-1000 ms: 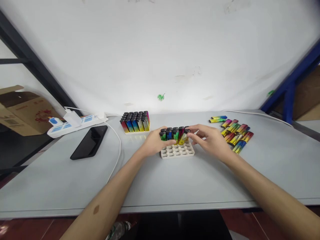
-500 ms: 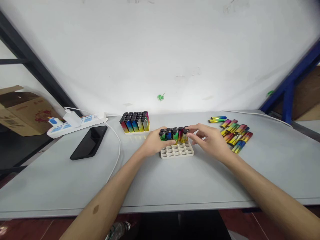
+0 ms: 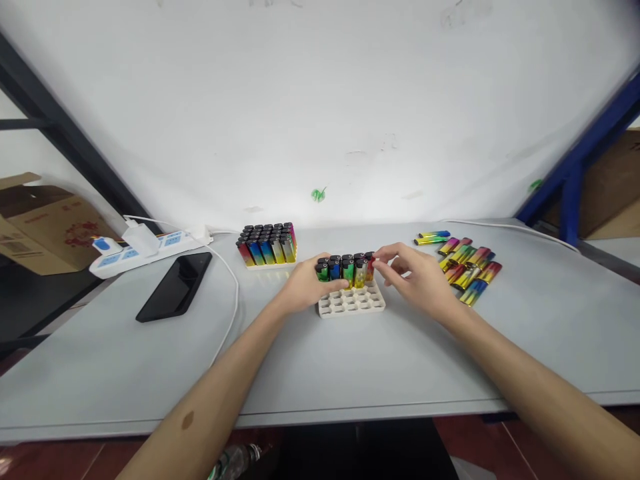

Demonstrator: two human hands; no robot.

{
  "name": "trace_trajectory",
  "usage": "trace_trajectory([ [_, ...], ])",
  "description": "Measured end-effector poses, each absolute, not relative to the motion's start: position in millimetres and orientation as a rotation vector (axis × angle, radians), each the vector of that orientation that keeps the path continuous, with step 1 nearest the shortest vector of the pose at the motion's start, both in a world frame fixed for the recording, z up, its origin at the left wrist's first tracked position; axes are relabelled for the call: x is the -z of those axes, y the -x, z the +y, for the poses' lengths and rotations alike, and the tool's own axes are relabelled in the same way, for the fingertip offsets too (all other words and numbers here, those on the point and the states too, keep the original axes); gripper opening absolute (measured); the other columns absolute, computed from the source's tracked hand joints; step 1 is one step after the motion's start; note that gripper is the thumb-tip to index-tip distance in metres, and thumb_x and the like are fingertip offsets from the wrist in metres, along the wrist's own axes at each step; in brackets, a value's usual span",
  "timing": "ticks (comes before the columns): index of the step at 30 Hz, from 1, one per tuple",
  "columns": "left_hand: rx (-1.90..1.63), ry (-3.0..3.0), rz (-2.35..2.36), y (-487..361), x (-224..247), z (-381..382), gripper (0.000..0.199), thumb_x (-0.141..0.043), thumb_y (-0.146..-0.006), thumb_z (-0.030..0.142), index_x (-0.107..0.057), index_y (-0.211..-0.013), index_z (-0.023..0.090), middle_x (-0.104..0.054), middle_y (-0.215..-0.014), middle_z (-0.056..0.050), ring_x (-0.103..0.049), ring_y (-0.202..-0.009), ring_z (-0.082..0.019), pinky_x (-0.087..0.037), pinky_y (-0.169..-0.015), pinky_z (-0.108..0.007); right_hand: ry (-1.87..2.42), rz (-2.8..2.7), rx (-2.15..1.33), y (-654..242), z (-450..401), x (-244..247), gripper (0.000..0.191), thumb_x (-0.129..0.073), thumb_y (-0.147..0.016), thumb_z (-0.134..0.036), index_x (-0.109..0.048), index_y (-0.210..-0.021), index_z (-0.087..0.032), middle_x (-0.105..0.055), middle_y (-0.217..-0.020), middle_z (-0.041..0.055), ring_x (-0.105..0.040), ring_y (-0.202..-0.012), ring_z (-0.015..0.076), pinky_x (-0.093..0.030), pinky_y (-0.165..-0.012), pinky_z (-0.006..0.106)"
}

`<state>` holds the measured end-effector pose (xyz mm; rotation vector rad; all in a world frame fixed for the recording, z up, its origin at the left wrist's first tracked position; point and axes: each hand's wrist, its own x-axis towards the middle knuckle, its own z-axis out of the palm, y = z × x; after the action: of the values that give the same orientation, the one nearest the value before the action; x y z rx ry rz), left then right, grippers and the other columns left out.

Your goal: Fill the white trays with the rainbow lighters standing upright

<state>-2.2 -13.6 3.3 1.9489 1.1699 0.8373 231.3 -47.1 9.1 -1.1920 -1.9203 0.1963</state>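
A white tray (image 3: 353,305) with rows of holes lies mid-table, and its back rows hold upright, metallic-coloured lighters with black tops. My left hand (image 3: 306,283) is closed round the left end of these lighters, its thumb across the front of a green one (image 3: 349,272). A silver-yellow lighter (image 3: 361,275) stands just right of the green one. At the right end of the rows, my right hand (image 3: 417,277) has its thumb and forefinger pinched at a red lighter (image 3: 370,269). The front holes of the tray show bare.
A full block of lighters (image 3: 267,247) stands back left. Loose lighters (image 3: 470,270) lie in a pile at the right. A black phone (image 3: 175,287), a power strip (image 3: 150,250) and a white cable (image 3: 235,293) are at the left. The wall (image 3: 320,120) bounds the back.
The silver-yellow lighter has gone from my right fingers to a place beside the green one. A red lighter now shows at my right fingertips. My left hand keeps its hold.
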Motion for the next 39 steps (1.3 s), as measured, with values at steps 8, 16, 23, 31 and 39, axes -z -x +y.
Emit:
trace_trajectory([
  [8,-0.8,-1.956,1.229,2.6,-6.2,-14.4,0.036,-0.075,-0.069,0.044,-0.061,-0.091,0.02,-0.066,-0.084,0.002,-0.06,-0.079,-0.018,-0.045,-0.07,-0.028,1.768,-1.778,0.425,-284.5,-6.0,9.4,0.04,-0.043,-0.094,-0.036,-0.064,-0.119,-0.013,-0.065,-0.119,0.018,-0.056,-0.11,0.0349,-0.043,-0.091,0.048],
  [16,-0.786,-1.958,1.225,2.9,-6.3,-15.6,0.044,-0.074,-0.069,0.052,-0.062,-0.097,0.02,-0.068,-0.089,0.001,-0.063,-0.084,-0.02,-0.047,-0.073,-0.029,2.123,-1.97,0.555,-289.0,3.1,25.8,0.045,-0.033,-0.097,-0.034,-0.06,-0.126,-0.012,-0.061,-0.131,0.0159,-0.051,-0.117,0.0394,-0.032,-0.099,0.053],
  [23,-0.778,-1.964,1.203,3.6,-5.3,-14.5,0.038,-0.073,-0.072,0.046,-0.062,-0.099,0.022,-0.068,-0.09,0.002,-0.063,-0.086,-0.02,-0.048,-0.075,-0.029,1.863,-2.009,0.1,-277.6,-5.3,8.4,0.035,-0.036,-0.096,-0.036,-0.064,-0.108,-0.018,-0.068,-0.106,0.0105,-0.063,-0.095,0.0255,-0.045,-0.075,0.035],
  [31,-0.808,-1.94,1.199,3.8,-3.2,-13.2,0.049,-0.074,-0.071,0.051,-0.059,-0.108,0.023,-0.069,-0.098,0.0,-0.064,-0.092,-0.02,-0.049,-0.077,-0.03,1.939,-1.997,0.038,-277.7,-4.9,11.6,0.047,-0.046,-0.089,-0.055,-0.064,-0.109,-0.016,-0.066,-0.104,0.015,-0.062,-0.094,0.0293,-0.045,-0.077,0.038],
  [39,-0.837,-1.904,1.248,3.1,-0.9,-14.0,0.061,-0.075,-0.071,0.053,-0.053,-0.121,0.026,-0.068,-0.11,-0.003,-0.064,-0.1,-0.023,-0.051,-0.085,-0.035,1.816,-2.021,-0.191,-273.7,-5.2,13.5,0.026,-0.055,-0.082,-0.031,-0.051,-0.105,-0.019,-0.066,-0.082,0.0071,-0.061,-0.073,0.0231,-0.043,-0.064,0.032],
])
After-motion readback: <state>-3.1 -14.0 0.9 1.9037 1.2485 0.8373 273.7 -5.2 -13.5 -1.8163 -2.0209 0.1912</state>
